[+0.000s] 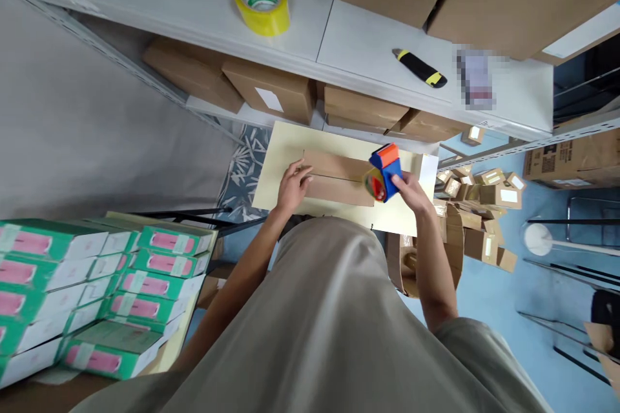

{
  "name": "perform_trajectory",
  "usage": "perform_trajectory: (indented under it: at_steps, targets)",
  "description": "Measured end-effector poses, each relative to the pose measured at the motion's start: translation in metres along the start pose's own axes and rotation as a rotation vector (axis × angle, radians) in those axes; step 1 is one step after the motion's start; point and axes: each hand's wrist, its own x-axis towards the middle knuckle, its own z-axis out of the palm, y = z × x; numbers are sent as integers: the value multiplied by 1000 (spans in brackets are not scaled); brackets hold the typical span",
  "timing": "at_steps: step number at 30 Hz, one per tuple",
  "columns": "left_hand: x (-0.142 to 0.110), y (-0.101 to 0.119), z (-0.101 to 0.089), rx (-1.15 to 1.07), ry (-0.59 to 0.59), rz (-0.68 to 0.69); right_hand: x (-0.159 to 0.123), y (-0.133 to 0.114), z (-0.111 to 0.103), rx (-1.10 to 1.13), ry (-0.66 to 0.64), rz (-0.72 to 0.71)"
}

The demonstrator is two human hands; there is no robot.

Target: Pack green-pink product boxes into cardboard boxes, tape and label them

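Note:
A long cardboard box (339, 190) lies on the pale yellow tabletop (274, 155), with a narrow seam running between its two top flaps. At the box's left end, my left hand (292, 187) grips the edge with curled fingers, the thumb and index finger near the seam. My right hand (411, 190) is closed around a blue and orange tape dispenser (389, 171), held over the right end of the box. A tape roll sits in the dispenser, and part of the box's right end is hidden behind it.
On the grey shelf (184, 10) ahead are a yellow tape roll (268, 16), a utility knife (419, 68) and a blurred-out item (475, 77). Green and pink boxes (140, 305) are stacked at left. Small cartons (484, 242) cover the floor at right.

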Motion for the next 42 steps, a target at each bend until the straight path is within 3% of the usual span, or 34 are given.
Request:
perform_trajectory:
  at_steps: [4,7,10,13,15,21,32,35,38,42]
  targets:
    - [-3,7,-1,-13,-1,-6,40,-42,40,52,-444,62]
    - [-6,22,-4,-74,69,-24,65,-45,58,34,-560,76]
    - [-7,40,-8,-364,157,-144,78,-38,62,-16,-582,118]
    - [-3,53,-12,-730,74,-347,82,-35,60,-49,-615,138]
    - [-1,56,-14,-836,13,-416,83,-36,59,-59,-636,139]
    - [0,55,-18,-857,-47,-447,88,-39,58,-117,-656,133]
    - [8,52,-5,-959,-135,-525,88,-42,55,-150,-730,175]
    - [7,50,0,-900,-71,-520,90,-42,58,-217,-710,161]
    - [6,49,3,-767,69,-456,88,-49,64,-268,-658,119]
    - [11,36,-8,-614,197,-312,83,-72,60,-307,-651,161]
